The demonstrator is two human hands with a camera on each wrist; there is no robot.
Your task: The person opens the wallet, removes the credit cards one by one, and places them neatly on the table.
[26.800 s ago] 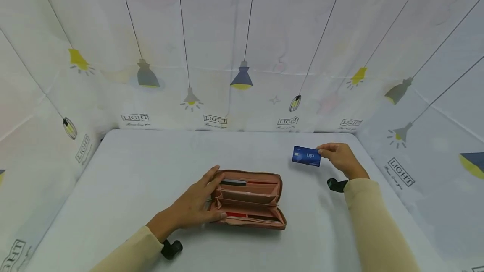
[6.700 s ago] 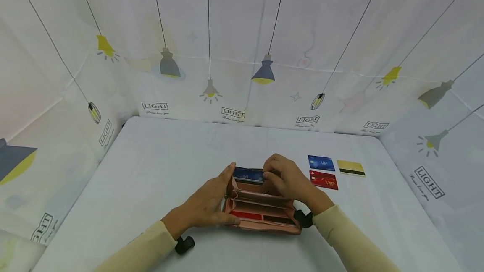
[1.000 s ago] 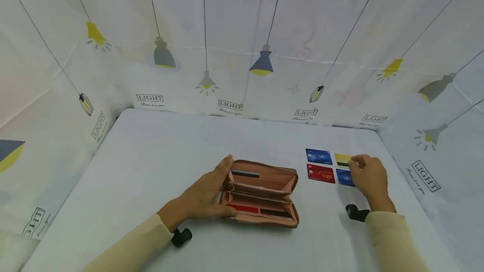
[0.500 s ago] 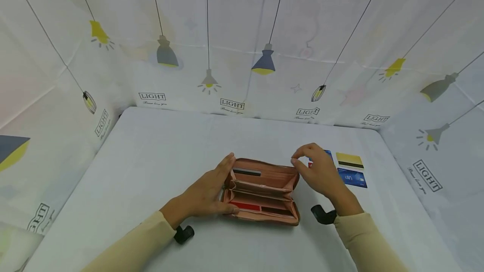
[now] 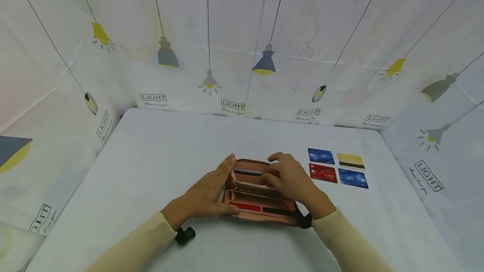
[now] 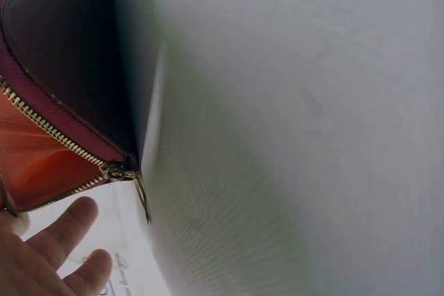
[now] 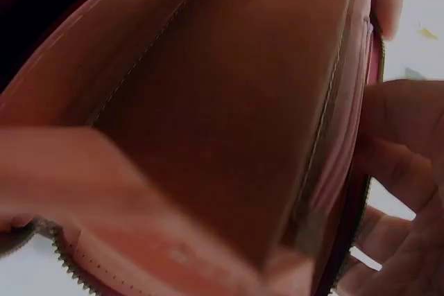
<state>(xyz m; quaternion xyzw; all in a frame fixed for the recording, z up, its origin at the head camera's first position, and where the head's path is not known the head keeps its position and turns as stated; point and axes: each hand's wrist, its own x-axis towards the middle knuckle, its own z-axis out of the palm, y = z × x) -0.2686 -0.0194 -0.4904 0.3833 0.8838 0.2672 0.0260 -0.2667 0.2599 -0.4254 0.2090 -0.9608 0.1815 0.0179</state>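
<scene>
A pink zip wallet (image 5: 261, 217) lies unzipped and spread on the white table. My left hand (image 5: 206, 192) grips its left end, thumb over the front edge and fingers at the back flap. My right hand (image 5: 289, 179) is at the back flap, fingers bent and touching it by the card slots; whether they pinch anything is hidden. A card with a grey and black edge (image 5: 247, 173) shows in the back left slot, close to the right fingertips. In the front slots sit a red card (image 5: 247, 207) and a dark card (image 5: 277, 211). In the left wrist view, a gold zip pull (image 6: 142, 195) hangs at the wallet's end.
Right of the wallet, cards lie in two rows: a blue VIP card (image 5: 321, 156), a yellow card with a black stripe (image 5: 350, 160), a red VIP card (image 5: 323, 173) and another blue card (image 5: 353, 178), its print upside down. A patterned cloth (image 5: 234, 32) hangs behind the table.
Over the last second my right hand has moved left from the cards to the wallet. The blue card in the wallet's back slot 6.7 s ago now lies below the yellow card.
</scene>
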